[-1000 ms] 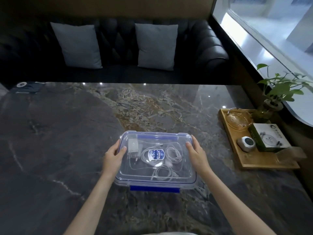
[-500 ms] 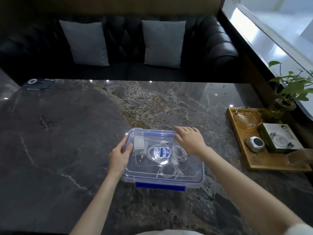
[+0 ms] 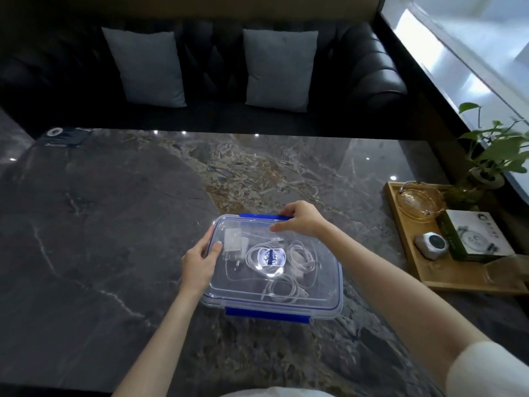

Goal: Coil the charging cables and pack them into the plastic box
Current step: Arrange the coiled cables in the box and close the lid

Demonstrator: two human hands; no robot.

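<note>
A clear plastic box (image 3: 329, 299) with a clear lid and blue latches sits on the dark marble table (image 3: 100, 239). Through the lid I see coiled white charging cables (image 3: 299, 255) and a white plug adapter (image 3: 233, 243). My left hand (image 3: 200, 263) grips the box's left edge, thumb on the lid. My right hand (image 3: 300, 219) lies over the far edge, with its fingers on the far blue latch (image 3: 257, 216). The near blue latch (image 3: 266, 313) hangs along the front side.
A wooden tray (image 3: 412, 270) at the right holds a glass dish (image 3: 419, 202), a small white device (image 3: 432, 245) and a green-and-white carton (image 3: 472, 239). A potted plant (image 3: 492, 159) stands behind it. A black sofa with two grey cushions lies beyond the table's far edge.
My right hand has left the box's right side and moved to the far edge, onto the far blue latch. My left hand stays on the left edge. The view has shifted slightly.
</note>
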